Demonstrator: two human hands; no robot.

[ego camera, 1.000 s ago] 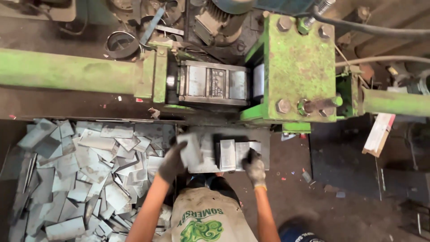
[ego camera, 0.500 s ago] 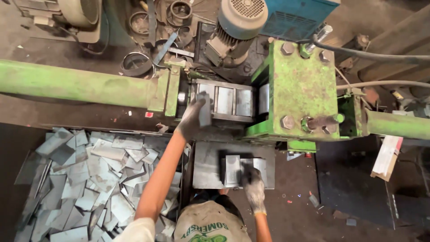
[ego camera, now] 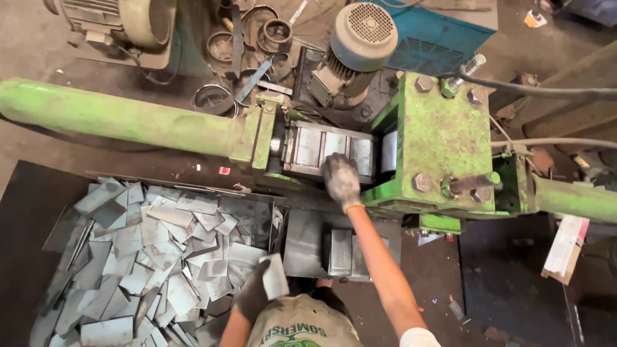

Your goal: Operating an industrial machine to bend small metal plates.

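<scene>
My right hand [ego camera: 341, 182], in a grey glove, reaches forward into the opening of the green press [ego camera: 443, 138] and lies on the metal plates [ego camera: 310, 146] set in its slot; its fingers are hidden. My left hand [ego camera: 252, 297], in a dark glove, is low by my chest and grips a grey metal plate [ego camera: 275, 276] tilted on edge. A short stack of plates [ego camera: 339, 252] stands on the steel shelf [ego camera: 302, 239] below the press, between my arms.
A bin of several loose grey plates [ego camera: 154, 250] fills the left. A long green cylinder [ego camera: 116, 115] runs left from the press. An electric motor [ego camera: 361, 38], a blue box [ego camera: 437, 38], rings and hoses lie behind. A cardboard carton [ego camera: 565, 247] sits at right.
My left hand has pulled back from the press slot to my chest and holds a plate. My right hand has left the stack on the shelf and reached up into the slot.
</scene>
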